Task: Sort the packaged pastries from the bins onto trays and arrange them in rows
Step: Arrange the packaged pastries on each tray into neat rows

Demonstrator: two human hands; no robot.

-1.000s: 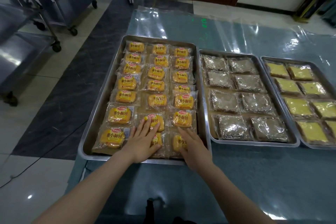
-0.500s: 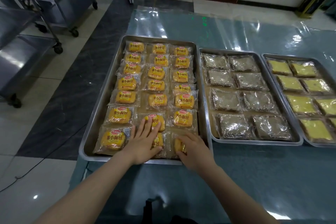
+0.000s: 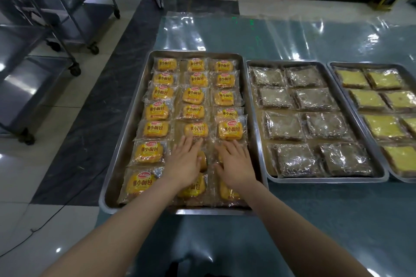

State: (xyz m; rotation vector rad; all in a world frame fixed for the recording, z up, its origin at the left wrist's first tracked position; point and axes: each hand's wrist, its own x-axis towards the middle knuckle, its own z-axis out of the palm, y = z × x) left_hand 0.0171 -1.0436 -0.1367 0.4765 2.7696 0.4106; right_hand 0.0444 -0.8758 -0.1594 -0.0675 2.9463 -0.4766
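Right, head view, and three steel trays sit side by side on the desk (image 3: 315, 220), which is covered in clear plastic film (image 3: 292, 36). The left tray (image 3: 125, 141) carries the bun packets (image 3: 155, 129), orange-yellow with red logos, in three columns. I count seven in the left column, and seven each in the middle and right columns if you include those partly hidden under the hands, so twenty-one in all. One packet in the right column overlaps the one behind it. The left hand (image 3: 184, 164) lies flat on the middle column, on the second packet from the near edge, its fingers (image 3: 189, 141) straight and slightly spread, gripping nothing, the tips reaching the packet beyond. The right hand (image 3: 236, 164) lies flat on the right column in the same row, its fingers (image 3: 231, 145) also straight and spread, holding nothing. The two hands are just beside each other, thumbs inward. The middle tray (image 3: 326, 179) holds eight brown packets (image 3: 283, 126) in two columns of four. The right tray (image 3: 371, 65) holds pale yellow cake packets (image 3: 367, 99) in two columns. Seven show, and the frame edge cuts off the rest. Off to the left, two wheeled steel racks (image 3: 56, 18) stand on the tiled floor (image 3: 45, 175).
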